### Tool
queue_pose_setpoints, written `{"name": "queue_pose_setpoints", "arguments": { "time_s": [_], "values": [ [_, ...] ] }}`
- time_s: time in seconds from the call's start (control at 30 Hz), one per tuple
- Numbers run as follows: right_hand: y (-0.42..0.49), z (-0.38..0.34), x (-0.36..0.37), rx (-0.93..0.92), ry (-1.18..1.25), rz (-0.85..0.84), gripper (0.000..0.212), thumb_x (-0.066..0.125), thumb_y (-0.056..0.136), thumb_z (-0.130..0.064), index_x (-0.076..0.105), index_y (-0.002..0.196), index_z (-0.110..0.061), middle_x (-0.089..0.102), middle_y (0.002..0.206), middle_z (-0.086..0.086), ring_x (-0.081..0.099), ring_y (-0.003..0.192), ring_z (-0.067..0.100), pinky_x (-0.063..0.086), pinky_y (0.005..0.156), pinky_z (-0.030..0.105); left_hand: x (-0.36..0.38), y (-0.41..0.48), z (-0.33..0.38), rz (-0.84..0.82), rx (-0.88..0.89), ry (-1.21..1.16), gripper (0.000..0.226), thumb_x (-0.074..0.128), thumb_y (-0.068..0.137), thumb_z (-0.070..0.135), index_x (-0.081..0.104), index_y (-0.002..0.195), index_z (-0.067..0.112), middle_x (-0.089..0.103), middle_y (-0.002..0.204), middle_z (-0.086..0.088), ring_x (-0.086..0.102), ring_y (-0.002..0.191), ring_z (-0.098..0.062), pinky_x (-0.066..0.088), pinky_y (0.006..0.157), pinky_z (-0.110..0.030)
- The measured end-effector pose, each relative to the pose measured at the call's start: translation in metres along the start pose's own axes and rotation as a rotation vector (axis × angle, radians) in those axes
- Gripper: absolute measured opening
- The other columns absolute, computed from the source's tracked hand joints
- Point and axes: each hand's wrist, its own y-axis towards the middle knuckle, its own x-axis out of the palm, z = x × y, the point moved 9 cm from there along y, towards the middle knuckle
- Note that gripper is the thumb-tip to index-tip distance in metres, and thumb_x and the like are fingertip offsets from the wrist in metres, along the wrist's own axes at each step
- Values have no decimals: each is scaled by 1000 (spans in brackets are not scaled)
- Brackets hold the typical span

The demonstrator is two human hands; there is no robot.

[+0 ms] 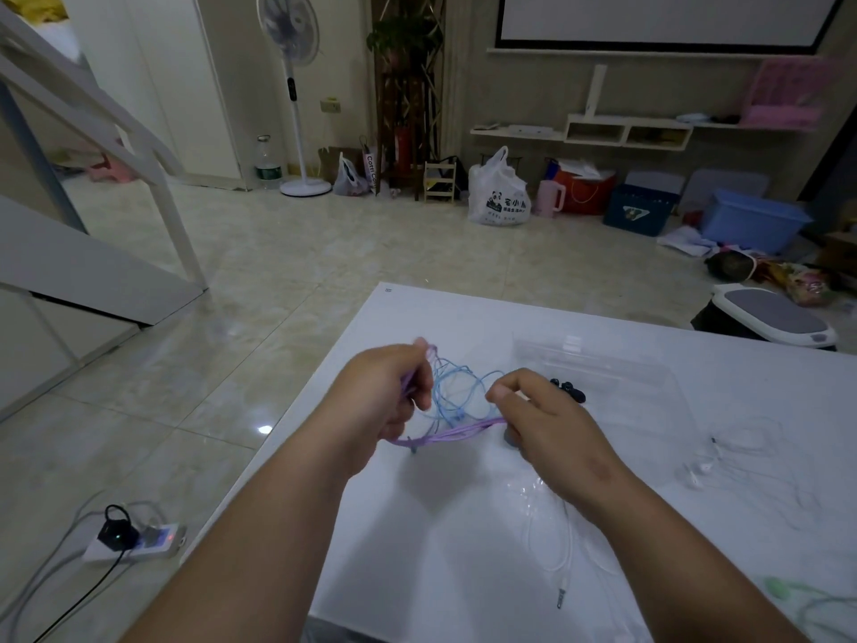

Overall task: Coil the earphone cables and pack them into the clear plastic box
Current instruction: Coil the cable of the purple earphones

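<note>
A purple earphone cable (457,431) stretches between both hands above the white table (463,549). My left hand (385,401) grips one bunched end of it; my right hand (538,420) pinches the other end. A light blue earphone cable (457,385) lies in loose loops on the table just behind the purple one. The clear plastic box (603,364) sits beyond my right hand, with black earbuds (568,388) at its near left corner. White earphones (563,549) lie near the front; another white set (723,457) lies at the right.
A green earphone (779,589) shows at the table's front right edge. A crumpled clear wrapper (533,491) lies under my right wrist. On the floor to the left sits a power strip (134,540) with a black plug. A grey-lidded bin (770,320) stands beyond the table's far right.
</note>
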Motion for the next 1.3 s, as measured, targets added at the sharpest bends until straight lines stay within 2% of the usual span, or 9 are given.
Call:
{"name": "queue_pose_setpoints", "arguments": {
  "time_s": [0.13, 0.27, 0.43, 0.73, 0.83, 0.93, 1.1, 1.2, 1.3],
  "values": [
    [2, 0, -7, 4, 97, 41, 16, 52, 92, -28, 64, 82, -25, 47, 52, -16, 43, 58, 12, 35, 62, 33, 15, -4, -8, -110, -35, 67, 34, 47, 97, 23, 52, 67, 9, 47, 63, -10, 19, 50, -16, 11, 54, -31],
    [2, -5, -7, -18, 151, 28, 9, 57, 91, -31, 64, 87, -26, 47, 49, -16, 40, 48, 6, 33, 59, 31, 20, -5, -6, -130, -23, 94, 35, 46, 99, 29, 46, 69, 12, 39, 62, -4, 17, 52, -16, 11, 53, -30],
    [-1, -9, -3, -58, 160, 5, 8, 62, 91, -35, 62, 99, -35, 51, 52, -16, 44, 53, 7, 32, 58, 25, 32, -11, -10, -246, -62, 58, 40, 44, 100, 33, 41, 64, 17, 32, 56, 1, 17, 50, -15, 10, 50, -27],
    [-4, -19, 3, -95, 129, -30, 11, 59, 94, -28, 62, 85, -24, 41, 52, -9, 31, 48, 11, 25, 50, 26, 45, -17, -17, -356, -132, 45, 45, 44, 99, 38, 42, 59, 19, 30, 56, 1, 16, 50, -13, 10, 50, -26],
    [-3, -17, 3, -42, 160, -22, 17, 55, 96, -28, 59, 80, -23, 43, 50, -15, 31, 46, 9, 26, 48, 23, 45, -18, -15, -379, -127, 1, 35, 53, 95, 32, 50, 64, 16, 39, 57, -1, 24, 48, -14, 17, 46, -23],
    [-3, -14, 2, 12, 243, -10, 19, 50, 98, -23, 55, 79, -22, 41, 49, -13, 30, 46, 11, 25, 45, 23, 48, -19, -6, -425, -73, -51, 3, 61, 75, 9, 62, 77, 11, 45, 61, -7, 39, 47, -15, 34, 45, -22],
    [-4, -14, -1, 81, 439, -45, 22, 45, 101, -20, 49, 79, -19, 38, 53, -2, 25, 46, 14, 21, 44, 27, 32, -10, -3, -292, -13, -214, 18, 52, 89, -11, 59, 87, 5, 57, 66, -11, 57, 56, -19, 55, 60, -31],
    [-2, -12, -3, 87, 496, -63, 24, 43, 102, -19, 49, 79, -19, 44, 58, 1, 27, 47, 15, 25, 42, 26, 16, -2, 1, -147, 49, -192, 17, 53, 92, -5, 60, 86, 9, 60, 67, -7, 59, 64, -18, 54, 72, -33],
    [0, -8, -4, 107, 523, -47, 27, 42, 101, -18, 50, 75, -20, 47, 60, 2, 28, 47, 16, 26, 42, 25, 14, -3, -2, -146, 11, -98, 14, 58, 91, 4, 61, 82, 14, 62, 68, -3, 53, 57, -14, 43, 59, -27]
  ]
}}
